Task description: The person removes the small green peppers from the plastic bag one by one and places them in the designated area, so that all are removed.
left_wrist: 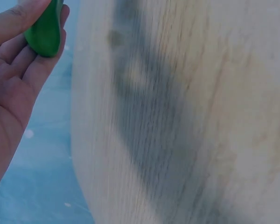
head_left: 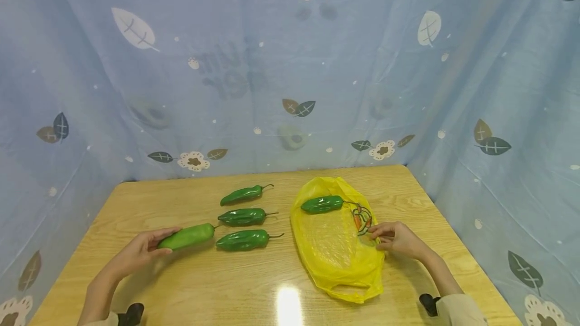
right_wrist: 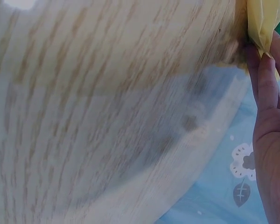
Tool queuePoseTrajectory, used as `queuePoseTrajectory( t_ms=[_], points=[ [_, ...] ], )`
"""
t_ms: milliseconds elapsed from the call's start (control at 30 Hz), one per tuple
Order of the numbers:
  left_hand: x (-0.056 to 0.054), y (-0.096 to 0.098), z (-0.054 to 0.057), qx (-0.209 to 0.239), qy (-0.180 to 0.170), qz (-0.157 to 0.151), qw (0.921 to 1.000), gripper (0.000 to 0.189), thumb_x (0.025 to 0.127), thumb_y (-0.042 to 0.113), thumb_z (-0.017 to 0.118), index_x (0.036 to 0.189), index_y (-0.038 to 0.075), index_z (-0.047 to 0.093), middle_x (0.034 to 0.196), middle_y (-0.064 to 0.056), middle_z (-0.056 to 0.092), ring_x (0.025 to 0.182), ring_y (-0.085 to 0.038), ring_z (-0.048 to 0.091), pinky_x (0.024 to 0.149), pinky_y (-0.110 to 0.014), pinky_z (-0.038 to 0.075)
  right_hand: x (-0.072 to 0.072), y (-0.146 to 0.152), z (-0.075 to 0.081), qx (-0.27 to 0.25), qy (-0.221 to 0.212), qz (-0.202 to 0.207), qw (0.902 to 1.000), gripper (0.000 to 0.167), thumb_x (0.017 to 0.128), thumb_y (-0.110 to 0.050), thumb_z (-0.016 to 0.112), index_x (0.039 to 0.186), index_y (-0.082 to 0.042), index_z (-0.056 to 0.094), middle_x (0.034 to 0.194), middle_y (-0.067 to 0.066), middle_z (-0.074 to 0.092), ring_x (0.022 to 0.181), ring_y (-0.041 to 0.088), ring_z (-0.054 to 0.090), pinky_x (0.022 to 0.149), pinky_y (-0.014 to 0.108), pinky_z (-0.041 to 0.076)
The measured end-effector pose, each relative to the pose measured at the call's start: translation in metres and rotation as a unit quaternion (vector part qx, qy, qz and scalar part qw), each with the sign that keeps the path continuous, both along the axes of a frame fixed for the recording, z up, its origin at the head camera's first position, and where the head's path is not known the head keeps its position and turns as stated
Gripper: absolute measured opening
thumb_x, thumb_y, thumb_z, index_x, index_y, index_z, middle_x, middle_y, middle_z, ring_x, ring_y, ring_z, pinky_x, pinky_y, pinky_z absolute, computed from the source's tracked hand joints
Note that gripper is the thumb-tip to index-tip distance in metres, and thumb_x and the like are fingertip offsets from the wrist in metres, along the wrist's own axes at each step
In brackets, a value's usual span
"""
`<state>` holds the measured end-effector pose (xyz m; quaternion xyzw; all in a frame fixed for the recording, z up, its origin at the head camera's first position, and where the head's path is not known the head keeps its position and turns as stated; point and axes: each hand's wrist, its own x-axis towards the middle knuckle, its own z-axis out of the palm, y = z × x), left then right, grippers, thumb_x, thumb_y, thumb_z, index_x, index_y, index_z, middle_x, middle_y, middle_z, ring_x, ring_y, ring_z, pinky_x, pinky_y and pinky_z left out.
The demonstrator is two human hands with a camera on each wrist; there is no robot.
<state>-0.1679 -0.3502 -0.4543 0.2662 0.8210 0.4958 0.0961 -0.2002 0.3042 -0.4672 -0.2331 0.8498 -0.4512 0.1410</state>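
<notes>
A light green pepper is held at its blunt end by my left hand, its stem pointing right. The left wrist view shows the thumb and fingers around that pepper. Flat on the table lies a yellow plastic bag with a vegetable print. My right hand pinches the bag's right edge; in the right wrist view the thumb and fingertips meet at the yellow film. One dark green pepper lies at the bag's far part, stem to the right.
Three dark green peppers lie in a column between left hand and bag: a far one, a middle one and a near one. Blue patterned cloth hangs behind and beside the wooden table.
</notes>
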Motion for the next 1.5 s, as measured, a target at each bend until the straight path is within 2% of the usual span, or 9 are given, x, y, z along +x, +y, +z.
queuePoseTrajectory(
  t_ms=[133,167,400,667,1000,1167,1300,1367,1500],
  points=[
    [-0.006,-0.011,-0.002,0.003,0.007,0.007,1.0000,0.051,0.093,-0.003,0.058,0.134,-0.023,0.035,0.130,0.029,0.044,0.103,0.003,0.056,0.074,-0.018,0.051,0.001,0.001,0.001,-0.001,-0.003,-0.002,1.0000,0.021,0.085,-0.001,0.070,0.104,0.006,0.069,0.123,0.034,0.055,0.112,0.049,0.053,0.088,0.038,0.052],
    [-0.008,-0.014,-0.002,-0.001,0.005,0.012,0.9999,0.051,0.093,-0.002,0.058,0.134,-0.022,0.035,0.129,0.030,0.043,0.101,0.002,0.057,0.072,-0.019,0.051,0.001,0.001,0.001,-0.002,-0.005,-0.002,1.0000,0.021,0.085,-0.001,0.070,0.104,0.006,0.069,0.123,0.034,0.054,0.112,0.050,0.053,0.088,0.038,0.053],
    [-0.015,-0.030,-0.003,0.000,-0.003,0.018,0.9998,0.049,0.094,-0.001,0.057,0.139,-0.013,0.039,0.129,0.031,0.044,0.101,0.001,0.058,0.072,-0.021,0.051,0.002,0.004,-0.001,0.001,-0.004,-0.002,1.0000,0.021,0.085,-0.002,0.070,0.105,0.006,0.069,0.123,0.033,0.055,0.113,0.050,0.052,0.088,0.038,0.053],
    [-0.024,-0.040,-0.008,0.006,0.003,0.027,0.9996,0.051,0.091,-0.004,0.059,0.135,-0.020,0.038,0.128,0.033,0.044,0.108,0.011,0.051,0.077,-0.014,0.049,0.001,0.004,-0.001,0.005,-0.001,-0.003,1.0000,0.021,0.085,-0.001,0.071,0.104,0.006,0.069,0.122,0.033,0.055,0.112,0.049,0.053,0.087,0.037,0.053],
    [-0.038,-0.049,-0.016,0.020,0.002,0.020,0.9996,0.050,0.090,-0.006,0.060,0.138,0.005,0.049,0.128,0.031,0.046,0.106,0.009,0.053,0.073,-0.017,0.052,0.001,0.005,-0.003,0.014,0.004,-0.009,0.9999,0.020,0.083,-0.001,0.072,0.102,0.004,0.070,0.122,0.032,0.057,0.112,0.048,0.054,0.088,0.035,0.053],
    [-0.047,-0.051,-0.016,0.012,0.004,0.005,0.9999,0.049,0.090,-0.005,0.060,0.137,-0.007,0.046,0.129,0.031,0.045,0.108,0.010,0.052,0.076,-0.015,0.050,0.003,0.009,-0.006,0.022,0.000,-0.014,0.9997,0.020,0.084,-0.003,0.072,0.103,0.001,0.071,0.124,0.029,0.057,0.113,0.046,0.053,0.089,0.034,0.052],
    [-0.050,-0.052,-0.015,0.004,0.000,0.020,0.9998,0.049,0.091,-0.004,0.060,0.137,-0.009,0.045,0.128,0.031,0.045,0.107,0.010,0.052,0.076,-0.014,0.050,0.002,0.009,-0.008,0.015,0.003,-0.007,0.9999,0.021,0.084,-0.003,0.071,0.104,0.002,0.070,0.125,0.030,0.056,0.114,0.047,0.052,0.089,0.036,0.052],
    [-0.050,-0.052,-0.015,-0.006,-0.002,0.042,0.9991,0.050,0.091,-0.002,0.061,0.137,-0.009,0.045,0.129,0.024,0.048,0.105,0.011,0.052,0.075,-0.016,0.050,0.001,0.009,-0.008,0.015,0.006,-0.005,0.9999,0.020,0.084,-0.003,0.071,0.104,0.002,0.070,0.125,0.030,0.056,0.114,0.048,0.052,0.089,0.036,0.052],
    [-0.051,-0.053,-0.017,-0.040,-0.007,0.078,0.9961,0.052,0.091,0.003,0.063,0.137,-0.010,0.044,0.135,-0.012,0.052,0.103,0.011,0.053,0.073,-0.018,0.051,-0.001,0.008,-0.007,0.020,0.009,-0.006,0.9998,0.020,0.084,-0.003,0.071,0.104,0.002,0.070,0.124,0.030,0.057,0.113,0.046,0.053,0.089,0.035,0.052]
  ],
)
